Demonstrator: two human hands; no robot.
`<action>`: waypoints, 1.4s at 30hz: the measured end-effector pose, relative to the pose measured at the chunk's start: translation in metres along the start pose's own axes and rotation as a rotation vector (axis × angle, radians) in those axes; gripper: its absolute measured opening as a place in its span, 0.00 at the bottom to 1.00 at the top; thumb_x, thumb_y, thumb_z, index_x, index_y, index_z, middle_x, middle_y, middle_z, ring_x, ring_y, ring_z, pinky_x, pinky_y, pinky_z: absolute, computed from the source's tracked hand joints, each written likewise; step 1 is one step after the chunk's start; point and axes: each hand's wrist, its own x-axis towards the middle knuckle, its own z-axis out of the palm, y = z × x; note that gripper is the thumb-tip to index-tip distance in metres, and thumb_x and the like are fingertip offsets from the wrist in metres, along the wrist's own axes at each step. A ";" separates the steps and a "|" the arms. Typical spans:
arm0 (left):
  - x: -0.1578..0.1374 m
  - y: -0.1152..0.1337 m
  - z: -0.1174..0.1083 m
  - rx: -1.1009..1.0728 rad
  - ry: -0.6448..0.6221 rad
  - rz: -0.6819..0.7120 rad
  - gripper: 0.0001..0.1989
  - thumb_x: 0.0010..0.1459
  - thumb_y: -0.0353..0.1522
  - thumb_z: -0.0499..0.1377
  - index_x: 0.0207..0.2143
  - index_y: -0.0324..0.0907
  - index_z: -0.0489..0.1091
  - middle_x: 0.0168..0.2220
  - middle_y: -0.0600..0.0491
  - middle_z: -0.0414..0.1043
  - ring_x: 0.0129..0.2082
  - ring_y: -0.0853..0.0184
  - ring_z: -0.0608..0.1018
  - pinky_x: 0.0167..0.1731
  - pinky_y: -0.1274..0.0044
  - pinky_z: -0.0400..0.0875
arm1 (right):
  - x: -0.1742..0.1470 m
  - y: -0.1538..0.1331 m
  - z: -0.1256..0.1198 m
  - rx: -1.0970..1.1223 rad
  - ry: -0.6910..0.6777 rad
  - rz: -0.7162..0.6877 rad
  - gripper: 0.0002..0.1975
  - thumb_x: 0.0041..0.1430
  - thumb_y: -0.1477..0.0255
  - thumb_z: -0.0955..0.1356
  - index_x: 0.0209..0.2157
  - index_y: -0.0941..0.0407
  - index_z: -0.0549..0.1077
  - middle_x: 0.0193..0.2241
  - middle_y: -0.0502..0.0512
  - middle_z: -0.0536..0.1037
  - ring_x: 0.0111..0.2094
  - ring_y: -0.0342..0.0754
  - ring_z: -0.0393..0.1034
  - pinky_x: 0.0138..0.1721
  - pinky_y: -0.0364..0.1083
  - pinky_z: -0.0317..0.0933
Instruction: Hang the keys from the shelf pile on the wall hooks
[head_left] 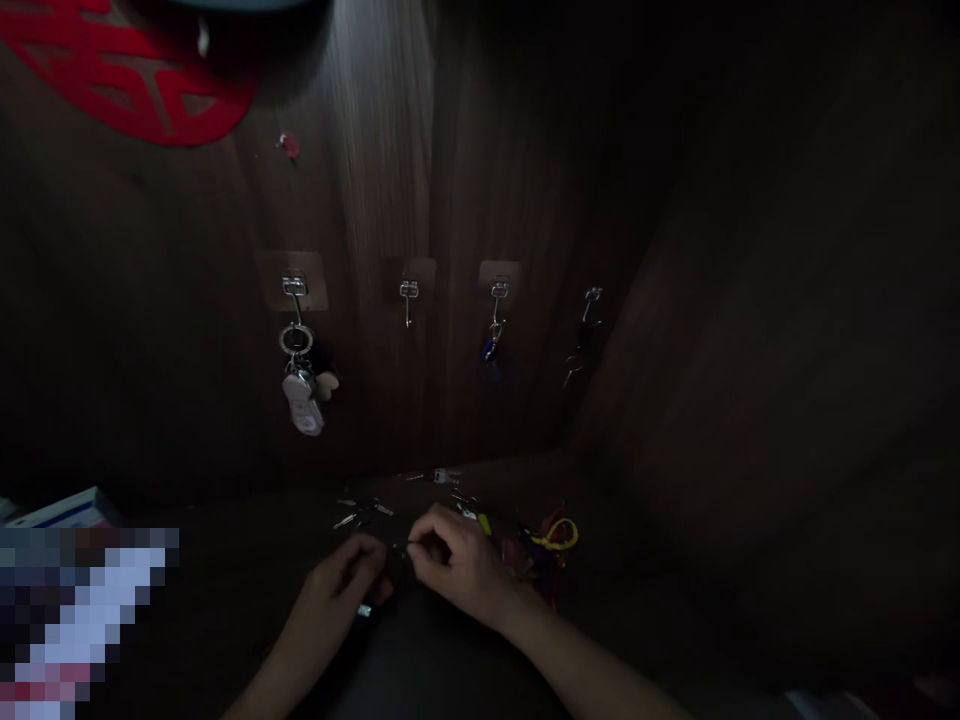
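Head view, super dim. Using the yellow loop (564, 536) as the landmark. Got the right hand (459, 562) just left of it, thumb and index pressed together, apparently clamped on a tiny thin piece (400, 548). Got the left hand (336, 585) farther left of the loop, fingers curled in toward the same piece; can't tell whether clamped on it or just close. Also see a shiny bit (364, 610) by those left fingers, too dark to identify. For the tiny piece itself, look left of the loop, between both hands. Would call the step in hand fiddly two-handed work on that piece. Would guess at a next move calling for a firm right pinch, a steady left and a light touch. Also spotted loose keys (346, 520) well left of the loop, another key (444, 476) up and left of it, plus a hanging key bunch (304, 395) and a blue fob (490, 350), both higher up and left, bunch farthest.
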 end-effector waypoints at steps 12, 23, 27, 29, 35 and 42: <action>0.000 -0.012 0.001 0.212 -0.067 0.075 0.13 0.55 0.43 0.51 0.32 0.47 0.71 0.24 0.58 0.73 0.26 0.67 0.75 0.28 0.81 0.67 | 0.038 0.022 -0.102 0.248 0.694 0.244 0.08 0.53 0.65 0.66 0.29 0.55 0.68 0.24 0.50 0.73 0.22 0.41 0.64 0.23 0.40 0.59; -0.003 -0.007 0.000 0.262 -0.133 0.087 0.12 0.57 0.42 0.50 0.32 0.49 0.71 0.28 0.59 0.76 0.31 0.66 0.77 0.32 0.82 0.67 | 0.103 0.046 -0.216 0.292 1.043 0.205 0.08 0.43 0.67 0.69 0.25 0.57 0.67 0.19 0.45 0.70 0.17 0.37 0.61 0.16 0.36 0.52; -0.002 -0.007 -0.001 0.274 -0.133 0.080 0.13 0.57 0.42 0.50 0.32 0.49 0.71 0.28 0.59 0.76 0.31 0.66 0.77 0.32 0.82 0.67 | 0.116 0.054 -0.226 0.247 1.027 0.252 0.08 0.43 0.67 0.68 0.24 0.57 0.67 0.18 0.45 0.70 0.16 0.36 0.60 0.14 0.36 0.51; -0.001 -0.010 -0.002 0.284 -0.138 0.086 0.13 0.57 0.42 0.50 0.32 0.49 0.72 0.28 0.59 0.76 0.30 0.66 0.77 0.31 0.82 0.67 | 0.119 0.058 -0.227 0.228 1.014 0.272 0.07 0.42 0.68 0.68 0.23 0.57 0.68 0.17 0.44 0.69 0.15 0.36 0.60 0.13 0.36 0.51; 0.001 -0.015 -0.002 0.274 -0.116 0.117 0.11 0.57 0.40 0.51 0.31 0.49 0.71 0.29 0.59 0.77 0.31 0.66 0.77 0.33 0.81 0.67 | 0.117 0.067 -0.223 0.200 0.967 0.318 0.06 0.40 0.71 0.69 0.22 0.57 0.68 0.14 0.43 0.66 0.14 0.36 0.58 0.12 0.35 0.47; -0.001 -0.011 -0.002 0.303 -0.131 0.125 0.12 0.58 0.40 0.50 0.32 0.48 0.70 0.29 0.59 0.77 0.31 0.67 0.78 0.32 0.82 0.68 | 0.101 0.071 -0.210 0.250 0.945 0.319 0.11 0.42 0.64 0.69 0.25 0.57 0.69 0.18 0.45 0.69 0.15 0.36 0.58 0.14 0.36 0.48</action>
